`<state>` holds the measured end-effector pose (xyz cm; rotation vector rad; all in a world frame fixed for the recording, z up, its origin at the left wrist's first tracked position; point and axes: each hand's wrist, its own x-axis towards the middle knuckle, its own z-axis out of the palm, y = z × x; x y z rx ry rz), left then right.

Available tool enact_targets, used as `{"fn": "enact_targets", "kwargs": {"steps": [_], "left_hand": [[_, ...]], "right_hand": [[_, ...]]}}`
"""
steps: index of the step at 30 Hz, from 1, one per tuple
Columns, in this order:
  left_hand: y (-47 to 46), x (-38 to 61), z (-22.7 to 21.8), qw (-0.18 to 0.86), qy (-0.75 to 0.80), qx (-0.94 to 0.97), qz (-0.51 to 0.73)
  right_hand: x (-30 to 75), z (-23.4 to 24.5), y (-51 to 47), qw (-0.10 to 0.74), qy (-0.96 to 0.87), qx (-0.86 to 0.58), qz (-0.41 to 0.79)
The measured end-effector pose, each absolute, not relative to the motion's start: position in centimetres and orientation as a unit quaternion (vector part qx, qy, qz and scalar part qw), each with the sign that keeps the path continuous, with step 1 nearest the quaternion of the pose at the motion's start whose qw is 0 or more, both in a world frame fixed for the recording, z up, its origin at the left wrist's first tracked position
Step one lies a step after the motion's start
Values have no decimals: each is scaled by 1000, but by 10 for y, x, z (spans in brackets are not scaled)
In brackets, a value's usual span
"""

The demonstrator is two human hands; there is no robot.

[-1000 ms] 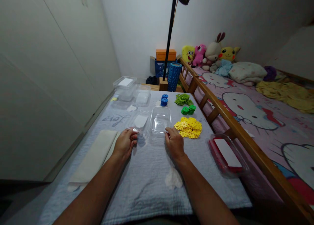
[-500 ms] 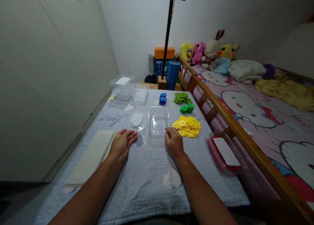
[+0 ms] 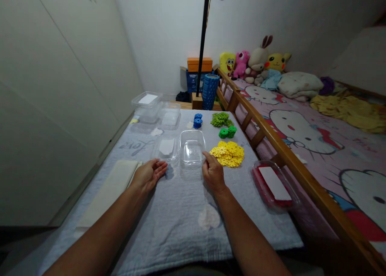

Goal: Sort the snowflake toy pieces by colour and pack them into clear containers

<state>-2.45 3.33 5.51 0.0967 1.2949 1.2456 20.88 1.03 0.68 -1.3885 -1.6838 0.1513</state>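
A clear plastic container (image 3: 193,163) stands at mid-table with nothing in it. My right hand (image 3: 213,172) is at its near right corner, index finger stretched forward and the other fingers curled; nothing shows in its grasp. Beside this hand is a pile of yellow flower-shaped plastic pieces (image 3: 227,154). My left hand (image 3: 149,174) rests palm inward, fingers extended and holding nothing. Just beyond it lies a clear lid (image 3: 175,154) with a white label (image 3: 167,146). A folded cream cloth (image 3: 110,187) lies to the left, partly behind my left forearm.
Blue pieces (image 3: 198,122), light green pieces (image 3: 221,119) and green stacks (image 3: 230,131) sit farther back. Clear containers (image 3: 147,112) stand at the far left. A labelled container with red contents (image 3: 265,189) is near the right edge, by the wooden bed rail (image 3: 256,111).
My right index finger has lifted and straightened at the container's corner. My left hand stays open in nearly the same place. The whole view has shifted slightly.
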Motion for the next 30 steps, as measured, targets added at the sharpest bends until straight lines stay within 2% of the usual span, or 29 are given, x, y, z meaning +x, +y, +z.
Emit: {"fn": "enact_targets", "kwargs": {"steps": [7, 10, 12, 16, 19, 27, 30], "left_hand": [[16, -19, 63, 598, 576, 61, 554], [-2, -11, 70, 592, 571, 76, 563], [-13, -2, 72, 572, 563, 158, 575], [-18, 19, 68, 486, 574, 425, 504], [-11, 34, 60, 403, 581, 536, 461], [6, 48, 32, 251, 564, 660, 428], [9, 44, 29, 225, 551, 680, 428]], "right_hand": [[247, 24, 20, 495, -598, -627, -58], [276, 28, 26, 465, -551, -684, -111], [290, 26, 29, 427, -537, -719, -115], [299, 18, 33, 353, -524, -771, -81], [299, 9, 36, 343, -529, -773, -72], [303, 2, 40, 369, -531, -757, -92], [301, 4, 38, 373, -530, -757, -87]]}}
